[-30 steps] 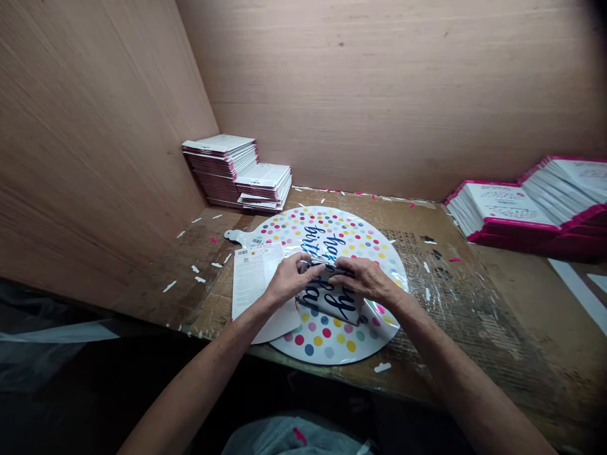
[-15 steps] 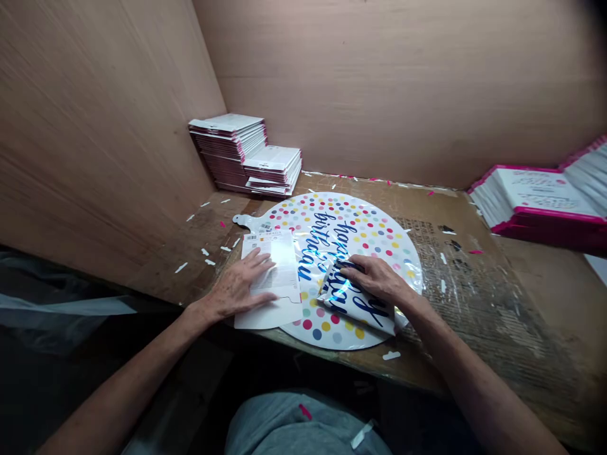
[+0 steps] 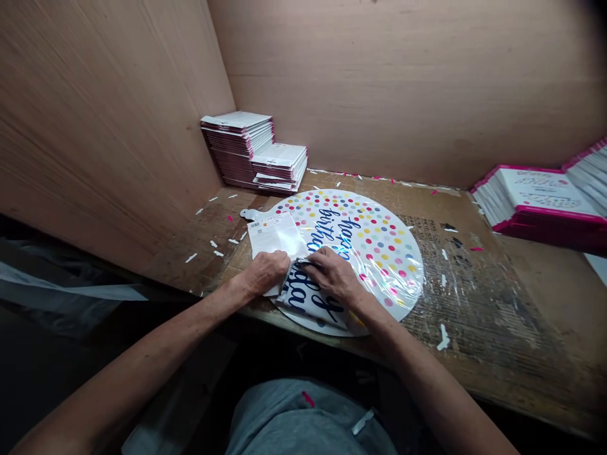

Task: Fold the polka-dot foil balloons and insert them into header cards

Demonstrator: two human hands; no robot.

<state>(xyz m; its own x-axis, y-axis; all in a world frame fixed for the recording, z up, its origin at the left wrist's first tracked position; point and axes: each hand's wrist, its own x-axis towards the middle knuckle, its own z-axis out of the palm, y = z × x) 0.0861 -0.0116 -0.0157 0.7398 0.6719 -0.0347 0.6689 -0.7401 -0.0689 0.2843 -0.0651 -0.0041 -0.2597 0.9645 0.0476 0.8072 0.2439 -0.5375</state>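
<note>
Folded foil (image 3: 310, 300) with big dark blue curly letters on shiny white is near the middle of the table, on top of the near part of a big round sheet (image 3: 391, 253). The right hand (image 3: 327, 272) has its fingers pressed together and pinches the far edge of the foil. The left hand (image 3: 271, 272) is curled up on a white card (image 3: 279, 232), just beside the foil, but I cannot tell just what its fingers pinch. Small print and a bar code are on the far end of the card. The round sheet is white and shiny, with red, pink, yellow and blue dots, blue writing turned sideways, and a little tab (image 3: 246, 215) at its far left. Brown cardboard (image 3: 474, 309) covers the table, with shiny tape on it and white paper bits (image 3: 191, 258) and a few pink ones scattered about. White cards with pink edges make a stepped stack (image 3: 237, 148) at the far left, and more make a pile (image 3: 535, 199) at the right. Pale wood walls (image 3: 379, 82) stand at the left and far sides. Gray cloth (image 3: 303, 423) shows at the near edge.
</note>
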